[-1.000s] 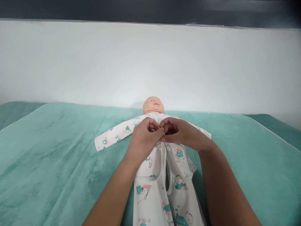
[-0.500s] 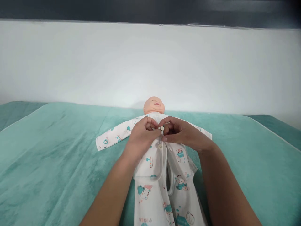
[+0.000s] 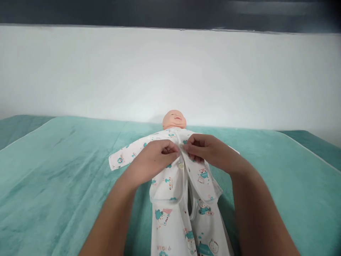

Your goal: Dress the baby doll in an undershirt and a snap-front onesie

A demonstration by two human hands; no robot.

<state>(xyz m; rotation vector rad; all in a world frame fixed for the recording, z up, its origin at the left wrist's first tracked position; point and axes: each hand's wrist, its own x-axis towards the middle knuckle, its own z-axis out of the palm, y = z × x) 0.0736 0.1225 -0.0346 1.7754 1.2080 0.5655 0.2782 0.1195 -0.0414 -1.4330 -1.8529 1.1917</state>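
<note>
A baby doll [image 3: 174, 120] lies on its back, dressed in a white printed shirt [image 3: 168, 183] and white printed pants [image 3: 170, 227]. At the shirt's front opening, my left hand [image 3: 160, 156] is closed in a pinch on the left edge. My right hand [image 3: 210, 151] pinches the opposite edge of the shirt, close to an upper button [image 3: 181, 145]. A lower button [image 3: 181, 166] shows on the left edge. Below it the two shirt flaps hang apart. The fingertips partly hide the cloth they grip.
A teal blanket [image 3: 66, 177] spreads under the doll and to both sides. Behind it rises a white wall [image 3: 170, 71] with a dark band [image 3: 133, 14] along the top. One shirt sleeve [image 3: 125, 156] stretches out to the left.
My hands have moved slightly apart, the left one down and to the left. The upper button, earlier raised between my fingers, now lies lower against the shirt front.
</note>
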